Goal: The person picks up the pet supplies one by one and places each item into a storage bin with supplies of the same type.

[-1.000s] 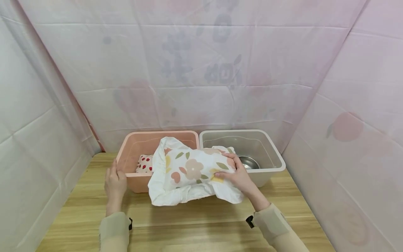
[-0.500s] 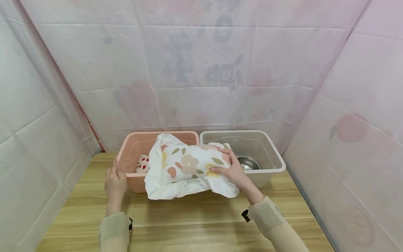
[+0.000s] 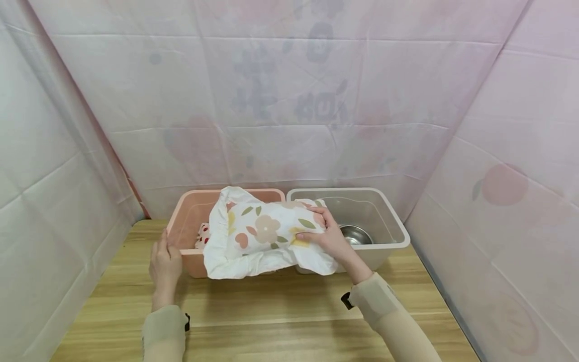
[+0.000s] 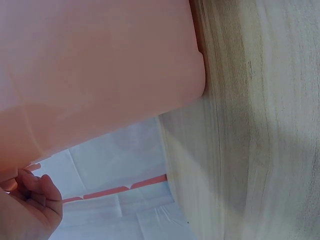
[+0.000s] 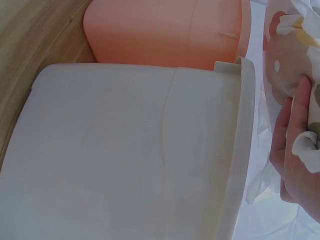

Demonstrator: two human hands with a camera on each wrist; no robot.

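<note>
My right hand (image 3: 332,242) grips the right end of a small white pillow (image 3: 267,231) with a ruffled edge and a flower-and-leaf print. The pillow hangs over the front rims of the pink plastic bin (image 3: 193,264) and the grey plastic bin (image 3: 377,255). In the right wrist view the fingers (image 5: 299,115) of that hand lie along the pillow's underside, above the grey bin's rim. My left hand (image 3: 165,266) holds the pink bin's rim at its front left corner; the left wrist view shows its fingers curled over the edge. A red-dotted cloth item (image 3: 202,235) lies inside the pink bin, partly hidden by the pillow.
A shiny metal bowl (image 3: 356,235) sits in the grey bin. Both bins stand side by side on a wooden table (image 3: 258,322), close to the printed cloth wall (image 3: 280,151) behind. Cloth walls also rise at left and right.
My right hand has carried the pillow a little left and away from me, covering more of the red-dotted item. The left hand stays on the pink bin's rim.
</note>
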